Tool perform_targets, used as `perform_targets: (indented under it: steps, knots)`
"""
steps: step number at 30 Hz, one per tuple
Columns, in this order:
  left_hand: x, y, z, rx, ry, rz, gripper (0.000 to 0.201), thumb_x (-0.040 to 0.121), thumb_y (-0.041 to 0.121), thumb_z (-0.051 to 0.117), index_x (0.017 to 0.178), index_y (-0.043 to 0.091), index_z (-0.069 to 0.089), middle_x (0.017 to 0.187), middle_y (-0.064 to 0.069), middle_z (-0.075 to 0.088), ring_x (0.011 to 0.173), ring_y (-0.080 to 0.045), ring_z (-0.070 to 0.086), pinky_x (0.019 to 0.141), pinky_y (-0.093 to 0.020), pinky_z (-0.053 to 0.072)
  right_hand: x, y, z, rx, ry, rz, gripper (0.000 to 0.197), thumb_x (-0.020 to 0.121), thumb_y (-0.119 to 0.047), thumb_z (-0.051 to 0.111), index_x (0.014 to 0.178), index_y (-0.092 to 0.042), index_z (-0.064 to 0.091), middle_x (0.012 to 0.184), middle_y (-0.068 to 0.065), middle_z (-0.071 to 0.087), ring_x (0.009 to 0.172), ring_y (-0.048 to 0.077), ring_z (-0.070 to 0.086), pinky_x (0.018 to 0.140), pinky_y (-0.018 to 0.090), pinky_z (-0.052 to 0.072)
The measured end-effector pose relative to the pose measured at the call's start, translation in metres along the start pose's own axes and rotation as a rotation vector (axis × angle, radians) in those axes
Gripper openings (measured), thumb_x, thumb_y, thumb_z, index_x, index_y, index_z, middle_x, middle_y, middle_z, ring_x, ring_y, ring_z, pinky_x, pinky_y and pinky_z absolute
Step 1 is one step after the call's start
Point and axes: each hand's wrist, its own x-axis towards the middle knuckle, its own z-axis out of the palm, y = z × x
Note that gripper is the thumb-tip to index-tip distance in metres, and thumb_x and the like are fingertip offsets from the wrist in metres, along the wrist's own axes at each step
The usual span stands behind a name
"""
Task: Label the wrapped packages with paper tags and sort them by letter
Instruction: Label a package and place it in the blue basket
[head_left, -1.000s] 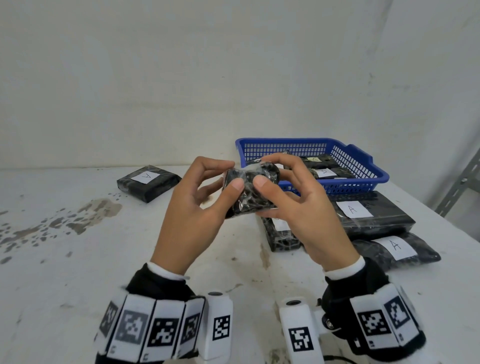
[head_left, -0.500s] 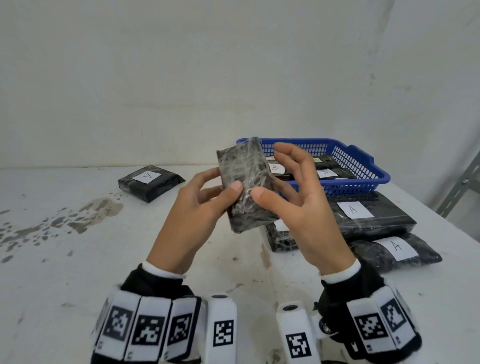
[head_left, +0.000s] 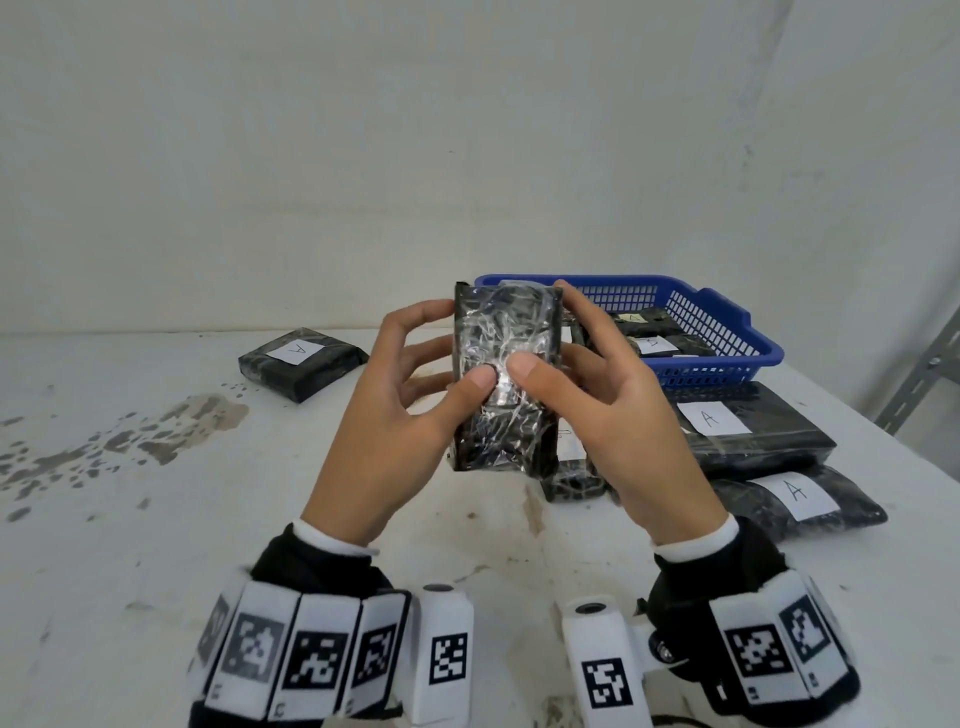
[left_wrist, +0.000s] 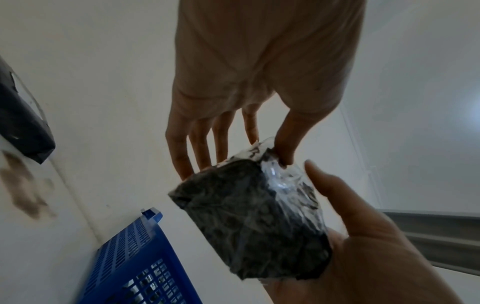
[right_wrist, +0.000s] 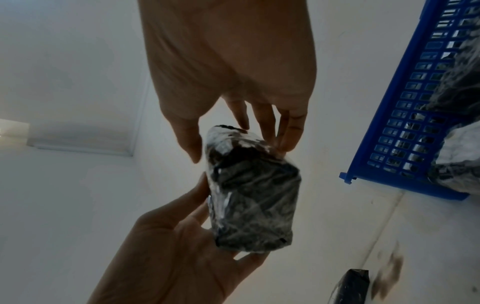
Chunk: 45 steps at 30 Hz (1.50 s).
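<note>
Black under crinkled clear film, the small wrapped block (head_left: 506, 379) stands upright in the air between my two hands, above the white table (head_left: 130, 519) and in front of the blue plastic mesh basket (head_left: 727, 332). I judge I hold it like this to check its faces: the side toward me is bare, while the left wrist view shows a white paper tag (left_wrist: 253, 153) with a dark letter on the far side, too blurred to read for sure.

My left hand (head_left: 395, 436) grips it with the thumb pressed on the near face and the fingers spread behind its left edge. My right hand (head_left: 613, 415) mirrors that, thumb beside the other thumb, fingers curled round the right edge and back.

Labelled packages marked A (head_left: 748, 426) lie to the right, and another lone black A package (head_left: 301, 361) lies far left.
</note>
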Motion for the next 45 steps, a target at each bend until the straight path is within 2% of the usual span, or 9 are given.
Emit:
perform_targets:
  steps: [10,15,19,23,29,32,38,42,45]
  knots:
    - [-0.001,0.003,-0.001,0.061,0.015,0.049,0.058,0.067,0.060,0.066,0.123,0.051,0.052,0.113,0.012,0.067,0.103,-0.009,0.067,0.089,-0.036,0.055,-0.002,-0.007,-0.005,-0.070,-0.030,-0.051,0.053,0.087,-0.041,0.074,0.135,-0.047,0.052,0.114,-0.005,0.075,0.114,0.021,0.066,0.104,0.051,0.048]
    - [-0.001,0.003,-0.002,0.033,0.027,0.029,0.069,0.068,0.058,0.068,0.133,0.051,0.046,0.119,0.019,0.064,0.109,-0.008,0.065,0.088,-0.040,0.057,-0.006,-0.012,-0.004,-0.169,-0.059,-0.082,0.080,0.076,-0.053,0.067,0.148,-0.053,0.033,0.121,-0.034,0.058,0.105,-0.011,0.060,0.086,0.016,0.052]
    - [0.000,0.002,-0.002,0.048,0.029,0.056,0.059,0.079,0.044,0.069,0.134,0.048,0.047,0.118,0.030,0.061,0.119,-0.010,0.059,0.095,-0.043,0.053,-0.006,-0.011,-0.002,-0.277,-0.075,-0.070,0.078,0.073,-0.066,0.059,0.146,-0.056,0.031,0.128,-0.034,0.055,0.102,-0.004,0.061,0.078,0.020,0.050]
    - [-0.001,0.002,-0.001,0.053,0.010,0.070,0.061,0.082,0.044,0.072,0.137,0.045,0.044,0.126,0.031,0.055,0.126,-0.008,0.053,0.102,-0.045,0.049,-0.007,-0.013,-0.002,-0.208,-0.059,-0.021,0.066,0.076,-0.064,0.057,0.137,-0.067,0.032,0.104,-0.047,0.055,0.103,-0.008,0.064,0.085,0.032,0.060]
    - [-0.001,0.003,-0.001,-0.029,0.031,0.065,0.055,0.083,0.038,0.071,0.133,0.033,0.049,0.125,0.011,0.059,0.112,-0.009,0.064,0.092,-0.036,0.056,-0.007,-0.013,-0.002,-0.040,-0.079,0.024,0.064,0.081,-0.049,0.067,0.141,-0.054,0.045,0.130,-0.025,0.060,0.107,0.009,0.069,0.072,0.038,0.063]
    - [0.000,0.003,-0.001,-0.025,0.034,0.051,0.063,0.078,0.038,0.070,0.138,0.035,0.048,0.129,0.009,0.057,0.112,-0.010,0.063,0.095,-0.034,0.054,-0.007,-0.011,-0.002,-0.046,-0.085,0.012,0.062,0.079,-0.050,0.068,0.138,-0.053,0.050,0.136,-0.022,0.058,0.113,0.012,0.066,0.074,0.038,0.063]
    - [0.001,0.000,-0.001,-0.032,0.018,0.086,0.035,0.085,0.027,0.068,0.119,0.027,0.059,0.119,0.005,0.064,0.108,-0.018,0.066,0.087,-0.030,0.055,-0.005,-0.003,-0.001,-0.059,-0.058,-0.034,0.039,0.092,-0.040,0.069,0.128,-0.050,0.059,0.136,-0.018,0.060,0.119,0.018,0.063,0.090,0.049,0.058]
    - [0.000,0.002,0.001,-0.047,0.031,0.091,0.033,0.081,0.029,0.069,0.111,0.023,0.060,0.116,-0.005,0.062,0.099,-0.020,0.070,0.084,-0.041,0.059,-0.004,-0.002,-0.002,-0.033,-0.035,-0.043,0.035,0.089,-0.037,0.073,0.122,-0.046,0.066,0.123,-0.008,0.070,0.115,0.016,0.066,0.097,0.050,0.054]
    - [-0.001,0.003,0.001,-0.032,0.046,0.087,0.030,0.077,0.036,0.070,0.104,0.027,0.061,0.111,-0.001,0.063,0.097,-0.019,0.070,0.087,-0.051,0.056,-0.005,-0.005,-0.001,-0.026,-0.026,-0.056,0.033,0.084,-0.039,0.073,0.117,-0.041,0.070,0.117,-0.008,0.072,0.114,0.015,0.066,0.096,0.049,0.055]
